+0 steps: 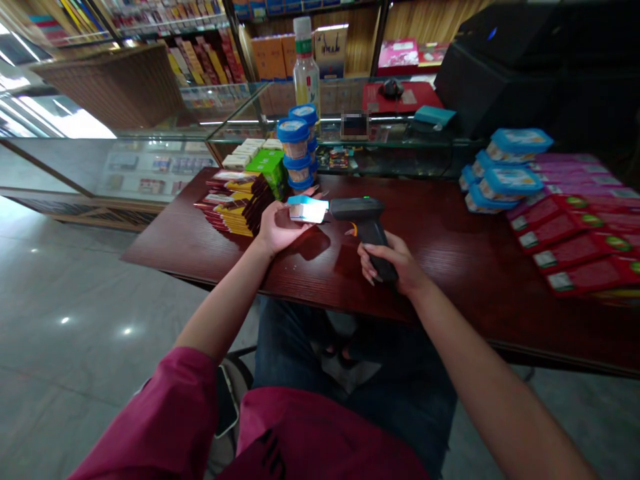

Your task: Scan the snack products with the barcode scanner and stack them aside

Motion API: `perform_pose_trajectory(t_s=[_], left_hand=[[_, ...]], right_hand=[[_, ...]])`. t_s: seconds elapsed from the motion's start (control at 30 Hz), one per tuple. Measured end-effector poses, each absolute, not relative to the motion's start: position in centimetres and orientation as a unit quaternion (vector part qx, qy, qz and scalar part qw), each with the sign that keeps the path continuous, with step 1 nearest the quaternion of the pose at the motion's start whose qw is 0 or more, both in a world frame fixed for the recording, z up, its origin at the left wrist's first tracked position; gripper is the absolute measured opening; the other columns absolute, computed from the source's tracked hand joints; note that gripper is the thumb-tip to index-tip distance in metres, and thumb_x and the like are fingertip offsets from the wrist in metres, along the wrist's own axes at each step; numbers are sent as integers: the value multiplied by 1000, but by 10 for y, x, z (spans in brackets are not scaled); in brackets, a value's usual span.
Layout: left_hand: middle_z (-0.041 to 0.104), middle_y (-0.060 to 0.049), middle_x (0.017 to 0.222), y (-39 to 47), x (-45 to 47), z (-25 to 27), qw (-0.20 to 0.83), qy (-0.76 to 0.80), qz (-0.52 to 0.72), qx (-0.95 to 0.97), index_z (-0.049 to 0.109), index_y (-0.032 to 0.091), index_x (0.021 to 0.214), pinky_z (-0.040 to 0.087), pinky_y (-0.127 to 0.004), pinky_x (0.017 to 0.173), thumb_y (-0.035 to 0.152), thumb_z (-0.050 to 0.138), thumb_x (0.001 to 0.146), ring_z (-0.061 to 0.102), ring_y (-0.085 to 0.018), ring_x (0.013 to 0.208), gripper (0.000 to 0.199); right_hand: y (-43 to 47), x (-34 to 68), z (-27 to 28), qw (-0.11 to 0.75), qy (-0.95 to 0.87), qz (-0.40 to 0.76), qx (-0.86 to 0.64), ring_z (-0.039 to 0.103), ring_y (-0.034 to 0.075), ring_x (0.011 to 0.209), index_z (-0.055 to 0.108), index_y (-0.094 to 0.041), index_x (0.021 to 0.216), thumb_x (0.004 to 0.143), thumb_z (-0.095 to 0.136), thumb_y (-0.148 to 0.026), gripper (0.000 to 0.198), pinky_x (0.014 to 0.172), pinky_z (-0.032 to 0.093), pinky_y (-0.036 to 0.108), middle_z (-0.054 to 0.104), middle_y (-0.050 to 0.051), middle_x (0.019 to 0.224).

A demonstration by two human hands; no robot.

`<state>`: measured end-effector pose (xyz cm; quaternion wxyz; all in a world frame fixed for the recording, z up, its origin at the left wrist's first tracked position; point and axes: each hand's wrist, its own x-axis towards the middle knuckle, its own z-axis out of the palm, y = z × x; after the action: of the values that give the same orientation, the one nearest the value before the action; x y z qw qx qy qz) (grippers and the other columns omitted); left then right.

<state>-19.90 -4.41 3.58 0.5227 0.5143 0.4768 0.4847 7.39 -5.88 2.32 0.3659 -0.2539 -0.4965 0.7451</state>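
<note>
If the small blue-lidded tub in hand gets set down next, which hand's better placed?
Probably the left hand: it holds the small blue-lidded tub, while the right hand grips the black pistol-shaped scanner.

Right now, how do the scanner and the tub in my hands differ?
The scanner is black; the tub has a blue top. The scanner has a long pistol-like handle, while the tub is compact with none visible. Your right hand grips the scanner; your left hand holds the tub, its side brightly lit. Both are over the brown counter.
</note>
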Motion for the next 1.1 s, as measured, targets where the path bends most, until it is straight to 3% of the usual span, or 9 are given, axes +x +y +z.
perform_pose_trajectory(t_s=[0.17, 0.27, 0.37, 0.53, 0.67, 0.8, 0.9, 1.1], left_hand=[[76, -16, 130, -41, -202, 31, 513, 482, 527, 476, 64, 15, 140, 54, -57, 110, 51, 44, 89, 64, -35, 136, 65], [77, -15, 126, -38, -195, 22, 524, 480, 555, 432, 71, 17, 123, 56, -51, 110, 43, 67, 86, 70, -31, 127, 46], [79, -12, 119, -30, -177, 13, 524, 496, 573, 390, 74, 18, 112, 59, -43, 106, 38, 82, 81, 75, -26, 116, 38], [78, -12, 124, -6, -106, 21, 597, 410, 568, 391, 76, 17, 112, 59, -39, 105, 35, 83, 86, 75, -23, 114, 33], [78, -12, 128, 25, -26, 48, 634, 342, 525, 454, 77, 17, 118, 57, -41, 109, 39, 84, 85, 74, -24, 117, 40], [81, -10, 119, 62, 54, 76, 470, 394, 537, 580, 81, 18, 115, 53, -45, 112, 32, 87, 81, 74, -30, 116, 37], [78, -9, 129, 85, 101, 89, 333, 424, 542, 645, 82, 20, 114, 49, -46, 116, 26, 85, 82, 70, -32, 127, 32], [45, -20, 165, 98, 145, 84, 205, 474, 457, 724, 71, 15, 137, 47, -51, 119, 16, 74, 92, 62, -39, 138, 46]], right_hand=[[-51, 80, 18, 430, -470, 724, -264, 51, 9, 45, 58, -22, 95, 81, 80, -38, 31, 42, 49, 27, 61, -5, 72], [-42, 93, 14, 514, -447, 668, -298, 50, 9, 44, 56, -23, 90, 78, 81, -42, 34, 43, 50, 27, 59, -6, 68], [-36, 121, 12, 591, -441, 578, -350, 51, 10, 45, 54, -25, 91, 76, 82, -44, 37, 45, 53, 29, 57, -7, 67], [-38, 186, 11, 681, -435, 402, -430, 51, 16, 48, 54, -30, 96, 79, 83, -44, 36, 51, 56, 37, 54, -6, 64], [-40, 221, 3, 733, -399, 280, -474, 53, 18, 52, 54, -30, 102, 79, 82, -46, 39, 55, 55, 38, 56, -4, 71], [-37, 230, -10, 751, -394, 220, -483, 61, 21, 60, 53, -29, 119, 86, 73, -52, 45, 59, 56, 38, 62, 0, 80], [-34, 231, -15, 742, -444, 213, -456, 69, 27, 71, 50, -28, 133, 91, 65, -57, 53, 59, 57, 40, 68, 5, 89], [-33, 232, -16, 717, -419, 313, -461, 72, 29, 77, 48, -28, 142, 92, 64, -56, 59, 61, 61, 43, 71, 8, 93]])
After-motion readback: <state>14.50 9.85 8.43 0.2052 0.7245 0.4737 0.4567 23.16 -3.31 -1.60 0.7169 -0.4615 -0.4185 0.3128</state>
